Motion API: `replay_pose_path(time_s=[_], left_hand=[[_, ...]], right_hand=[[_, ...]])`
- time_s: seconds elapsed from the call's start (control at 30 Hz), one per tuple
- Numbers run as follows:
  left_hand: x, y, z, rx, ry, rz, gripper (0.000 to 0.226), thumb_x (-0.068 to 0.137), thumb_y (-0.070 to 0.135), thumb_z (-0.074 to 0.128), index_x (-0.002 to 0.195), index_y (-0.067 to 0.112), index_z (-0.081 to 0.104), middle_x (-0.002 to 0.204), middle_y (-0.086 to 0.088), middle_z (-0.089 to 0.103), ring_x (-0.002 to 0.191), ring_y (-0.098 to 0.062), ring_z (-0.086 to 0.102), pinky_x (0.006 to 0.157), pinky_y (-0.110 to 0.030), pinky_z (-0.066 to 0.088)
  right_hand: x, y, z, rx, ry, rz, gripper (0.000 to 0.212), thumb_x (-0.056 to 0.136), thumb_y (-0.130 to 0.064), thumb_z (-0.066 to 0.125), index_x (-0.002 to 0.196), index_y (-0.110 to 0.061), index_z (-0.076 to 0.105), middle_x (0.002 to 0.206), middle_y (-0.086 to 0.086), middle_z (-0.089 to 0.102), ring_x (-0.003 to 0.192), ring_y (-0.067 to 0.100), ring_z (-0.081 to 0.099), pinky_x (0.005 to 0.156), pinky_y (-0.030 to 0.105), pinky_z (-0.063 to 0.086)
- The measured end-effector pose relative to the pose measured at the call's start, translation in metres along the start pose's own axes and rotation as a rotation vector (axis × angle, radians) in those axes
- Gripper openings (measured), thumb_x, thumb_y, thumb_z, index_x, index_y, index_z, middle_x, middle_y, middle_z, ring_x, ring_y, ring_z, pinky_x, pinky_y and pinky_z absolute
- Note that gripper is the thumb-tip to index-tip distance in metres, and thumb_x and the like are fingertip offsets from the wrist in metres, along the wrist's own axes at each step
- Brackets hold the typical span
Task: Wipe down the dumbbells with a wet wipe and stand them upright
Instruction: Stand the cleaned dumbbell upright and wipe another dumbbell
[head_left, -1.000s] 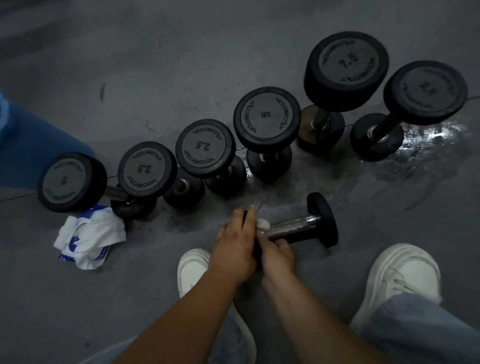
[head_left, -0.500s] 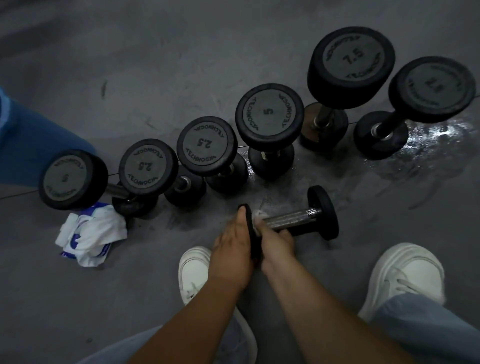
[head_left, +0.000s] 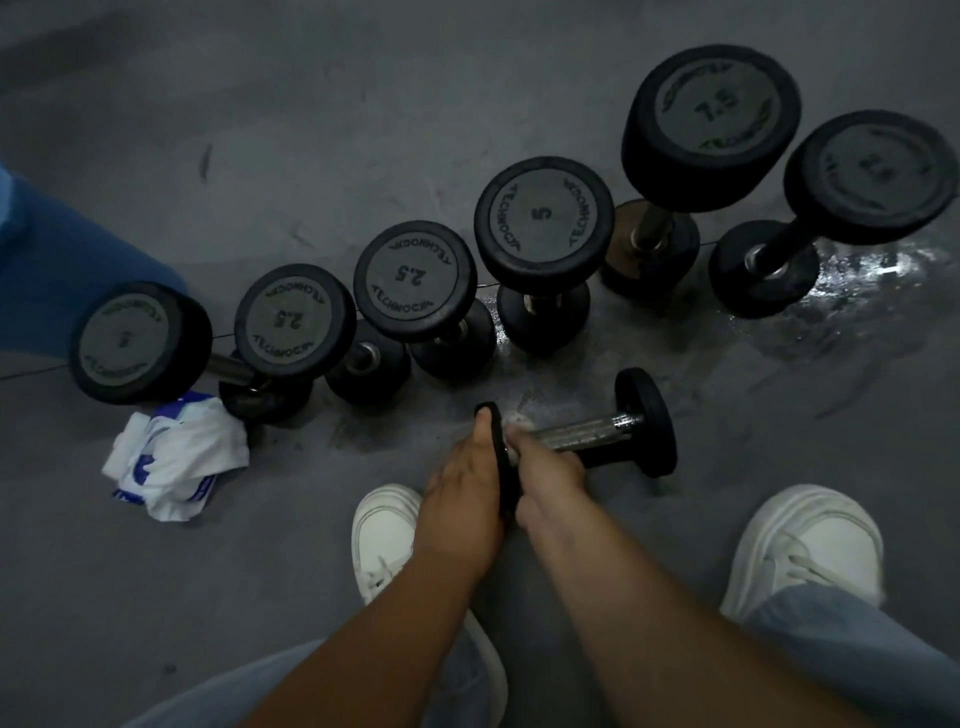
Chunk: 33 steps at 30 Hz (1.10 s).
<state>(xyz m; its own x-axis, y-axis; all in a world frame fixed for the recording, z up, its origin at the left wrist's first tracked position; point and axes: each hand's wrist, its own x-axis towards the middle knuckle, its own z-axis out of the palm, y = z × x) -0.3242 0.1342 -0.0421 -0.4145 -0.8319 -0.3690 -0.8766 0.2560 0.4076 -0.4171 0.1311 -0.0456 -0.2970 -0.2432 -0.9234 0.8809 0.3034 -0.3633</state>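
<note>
1. The small dumbbell (head_left: 587, 430) lies on its side on the floor (head_left: 363, 130), just ahead of the person's feet. Its chrome handle slants up to the right, and its far plate rests on the ground.
2. The wet wipe (head_left: 516, 420) shows as a small white wad at the near end of that handle, right beside the near plate.
3. The right hand (head_left: 545, 475) is curled round the near end of the handle and presses the wipe against the metal. The left hand (head_left: 460, 486) grips the near plate with its fingers hooked over the rim, holding the weight steady.
4. The step in hand looks like wiping, begun at the near end of the bar. The rest of the handle and the far plate probably remain to be done.
5. The next move likely calls for sliding the wipe along the bar towards the far plate while the left hand stops the round plates from rolling. After that the dumbbell would be tipped up onto one plate.
6. Behind it, the row of six dumbbells (head_left: 543, 223) already stands on end, so this one appears to be the last.
7. A crumpled white-and-blue packet (head_left: 176, 462) lies to the left, near the row's left end.
8. A wet patch (head_left: 857, 283) shines on the floor at the right.
9. White shoes (head_left: 387, 535) flank the arms.
</note>
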Motion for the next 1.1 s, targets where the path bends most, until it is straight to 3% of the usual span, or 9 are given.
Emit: replay_pose_path(time_s=[0.1, 0.2, 0.37, 0.43, 0.53, 0.7, 0.77, 0.87, 1.1], left_hand=[[-0.004, 0.003, -0.002, 0.012, -0.008, -0.014, 0.097, 0.092, 0.033, 0.061, 0.156, 0.022, -0.010, 0.153, -0.007, 0.036, 0.137, -0.020, 0.041, 0.107, -0.031, 0.035], [-0.001, 0.001, -0.001, -0.003, -0.007, -0.014, 0.100, 0.089, 0.032, 0.064, 0.157, 0.023, -0.008, 0.151, -0.005, 0.039, 0.134, -0.020, 0.044, 0.105, -0.031, 0.037], [-0.001, 0.003, -0.004, -0.008, -0.040, -0.026, 0.105, 0.085, 0.031, 0.067, 0.157, 0.024, -0.009, 0.149, -0.004, 0.040, 0.132, -0.021, 0.045, 0.103, -0.031, 0.038], [-0.001, 0.002, -0.005, -0.006, -0.057, -0.032, 0.107, 0.083, 0.028, 0.067, 0.156, 0.025, -0.011, 0.151, -0.005, 0.038, 0.132, -0.023, 0.046, 0.103, -0.033, 0.038], [0.000, 0.002, -0.004, -0.008, -0.048, -0.021, 0.107, 0.083, 0.028, 0.067, 0.157, 0.023, -0.010, 0.151, -0.006, 0.038, 0.132, -0.023, 0.046, 0.104, -0.034, 0.039], [-0.002, 0.002, -0.005, -0.002, -0.053, -0.024, 0.107, 0.084, 0.027, 0.067, 0.156, 0.023, -0.012, 0.150, -0.006, 0.037, 0.132, -0.024, 0.045, 0.104, -0.033, 0.037], [-0.003, 0.003, -0.004, 0.011, -0.051, -0.022, 0.106, 0.085, 0.025, 0.066, 0.156, 0.023, -0.013, 0.151, -0.006, 0.036, 0.133, -0.022, 0.044, 0.104, -0.031, 0.036], [-0.001, 0.002, -0.002, 0.033, -0.011, -0.011, 0.100, 0.090, 0.025, 0.061, 0.155, 0.022, -0.015, 0.151, -0.005, 0.038, 0.132, -0.021, 0.045, 0.103, -0.030, 0.036], [-0.002, 0.002, 0.000, 0.025, -0.012, -0.030, 0.097, 0.092, 0.027, 0.059, 0.156, 0.024, -0.014, 0.150, -0.005, 0.040, 0.131, -0.021, 0.047, 0.103, -0.030, 0.037]], right_hand=[[-0.007, 0.016, -0.019, -0.069, -0.035, -0.046, 0.033, 0.081, -0.012, 0.077, 0.108, -0.001, 0.062, 0.093, 0.014, 0.073, 0.085, 0.026, 0.072, 0.078, 0.038, 0.059], [-0.005, 0.013, -0.021, -0.089, -0.045, -0.032, 0.033, 0.081, -0.011, 0.076, 0.108, -0.001, 0.060, 0.092, 0.014, 0.072, 0.077, 0.023, 0.070, 0.065, 0.031, 0.057], [0.001, -0.005, -0.025, -0.278, -0.149, 0.169, 0.005, 0.090, -0.014, 0.066, 0.087, -0.012, 0.063, 0.059, 0.002, 0.062, 0.037, 0.005, 0.050, 0.031, 0.014, 0.030], [0.001, 0.003, -0.041, -0.323, -0.205, 0.294, 0.017, 0.095, -0.014, 0.057, 0.079, -0.016, 0.056, 0.045, -0.004, 0.052, 0.030, 0.001, 0.038, 0.029, 0.012, 0.022], [0.002, -0.009, -0.038, -0.285, -0.235, 0.293, 0.019, 0.096, -0.004, 0.047, 0.086, -0.012, 0.061, 0.052, -0.001, 0.052, 0.033, 0.002, 0.040, 0.035, 0.012, 0.032], [-0.006, -0.044, -0.039, -0.017, -0.346, 0.457, 0.027, 0.078, 0.003, 0.043, 0.091, 0.004, 0.067, 0.077, 0.015, 0.060, 0.064, 0.016, 0.050, 0.069, 0.022, 0.047], [-0.002, -0.036, -0.029, -0.064, -0.296, 0.415, 0.015, 0.092, -0.007, 0.051, 0.089, -0.003, 0.064, 0.066, 0.009, 0.060, 0.053, 0.011, 0.050, 0.055, 0.017, 0.045], [0.017, -0.017, -0.005, -0.255, -0.226, 0.239, 0.021, 0.096, -0.020, 0.058, 0.075, -0.018, 0.062, 0.049, -0.005, 0.049, 0.032, 0.001, 0.037, 0.032, 0.013, 0.029], [0.004, -0.006, -0.020, -0.226, -0.217, 0.112, 0.009, 0.091, -0.017, 0.065, 0.093, -0.009, 0.069, 0.063, -0.001, 0.060, 0.039, 0.003, 0.048, 0.039, 0.013, 0.040]])
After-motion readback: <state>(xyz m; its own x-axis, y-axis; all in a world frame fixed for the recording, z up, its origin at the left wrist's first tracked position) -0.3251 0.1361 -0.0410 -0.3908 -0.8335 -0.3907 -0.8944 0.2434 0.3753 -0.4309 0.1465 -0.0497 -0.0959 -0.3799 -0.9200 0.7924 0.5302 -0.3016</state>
